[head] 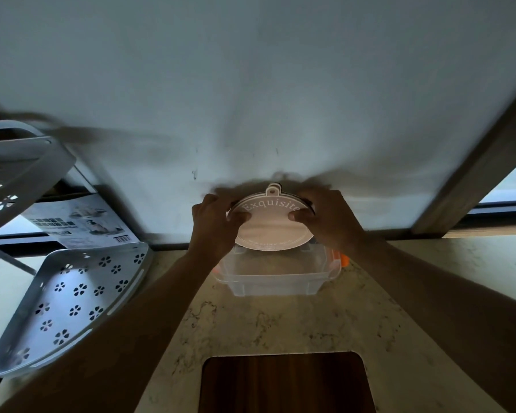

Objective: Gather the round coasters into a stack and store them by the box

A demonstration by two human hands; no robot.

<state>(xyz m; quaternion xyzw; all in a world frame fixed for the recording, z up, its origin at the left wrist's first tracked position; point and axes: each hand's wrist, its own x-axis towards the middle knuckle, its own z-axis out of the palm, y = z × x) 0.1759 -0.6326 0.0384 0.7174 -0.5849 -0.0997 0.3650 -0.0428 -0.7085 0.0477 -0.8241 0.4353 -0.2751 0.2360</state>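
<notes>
A stack of round coasters [273,226] stands tilted on edge behind the clear plastic box [273,283], close to the white wall. The front coaster is pale pink, reads "Exquisite" and has a small hanging tab on top; darker edges of others show behind it. My left hand [216,225] grips the stack's left rim, thumb on the face. My right hand [325,217] grips its right rim the same way. The box has orange clips on its right side.
A white perforated corner shelf rack [72,296] stands at the left, with a printed cardboard sheet [78,222] behind it. A dark wooden inset [283,383] sits in the marble counter [414,308] near me. A window frame [474,174] rises at the right.
</notes>
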